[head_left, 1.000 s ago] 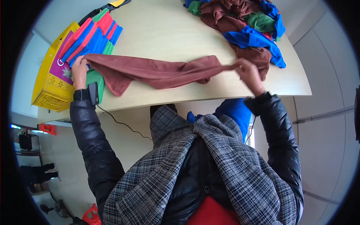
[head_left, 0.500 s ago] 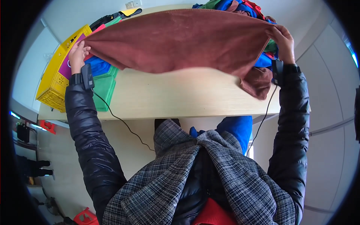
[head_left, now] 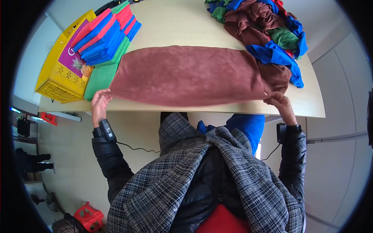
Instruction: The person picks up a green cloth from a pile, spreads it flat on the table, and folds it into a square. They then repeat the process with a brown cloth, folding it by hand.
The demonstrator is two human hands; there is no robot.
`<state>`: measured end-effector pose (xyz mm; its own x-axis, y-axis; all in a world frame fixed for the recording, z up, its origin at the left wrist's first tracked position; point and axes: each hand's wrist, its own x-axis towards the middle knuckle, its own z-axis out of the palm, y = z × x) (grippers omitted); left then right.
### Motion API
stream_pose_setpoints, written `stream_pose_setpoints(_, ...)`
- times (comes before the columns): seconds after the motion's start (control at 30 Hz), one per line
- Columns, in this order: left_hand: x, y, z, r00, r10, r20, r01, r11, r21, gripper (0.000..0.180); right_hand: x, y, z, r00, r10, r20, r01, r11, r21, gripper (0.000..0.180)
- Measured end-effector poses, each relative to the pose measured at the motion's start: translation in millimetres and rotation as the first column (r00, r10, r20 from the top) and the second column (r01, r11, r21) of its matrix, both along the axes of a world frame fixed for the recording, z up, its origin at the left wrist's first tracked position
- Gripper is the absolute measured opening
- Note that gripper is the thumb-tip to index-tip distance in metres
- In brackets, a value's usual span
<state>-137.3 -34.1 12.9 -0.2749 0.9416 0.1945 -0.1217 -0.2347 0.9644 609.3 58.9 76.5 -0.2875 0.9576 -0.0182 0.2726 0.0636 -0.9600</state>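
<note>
Two near corners of the cloth (head_left: pixel 186 73) are pinched in your left hand (head_left: pixel 101 104) and right hand (head_left: pixel 281 105); lowered from mid-air, it now lies nearly flat on the table (head_left: pixel 175 23) between left stack (head_left: pixel 104 43) and right heap (head_left: pixel 248 18).

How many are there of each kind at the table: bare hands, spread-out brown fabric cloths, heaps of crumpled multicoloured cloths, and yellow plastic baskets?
Bare left hand and bare right hand: 2
Spread-out brown fabric cloth: 1
Heap of crumpled multicoloured cloths: 1
Yellow plastic basket: 1
Total: 5
</note>
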Motion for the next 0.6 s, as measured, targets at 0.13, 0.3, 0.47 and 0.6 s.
stream_pose_setpoints(0.13,11,-18,-11,0.998,0.001,-0.070,-0.008,0.996,-0.090,0.020,-3,1,-17,1.000,0.012,0.028,-0.012,1.000,-0.005,0.015)
stream_pose_setpoints(0.3,36,3,24,0.978,-0.012,-0.210,-0.007,0.996,-0.086,0.019,-25,26,-4,0.983,-0.001,0.186,-0.040,0.976,0.216,0.016)
stream_pose_setpoints(0.47,147,54,98,0.824,-0.128,-0.553,0.188,0.981,0.053,0.015,-130,29,50,0.953,0.126,0.275,-0.261,0.803,0.535,0.016)
stream_pose_setpoints(0.6,237,75,125,0.764,-0.335,-0.552,0.434,0.899,0.056,0.017,-219,11,71,0.935,0.248,0.252,-0.350,0.748,0.564,0.018)
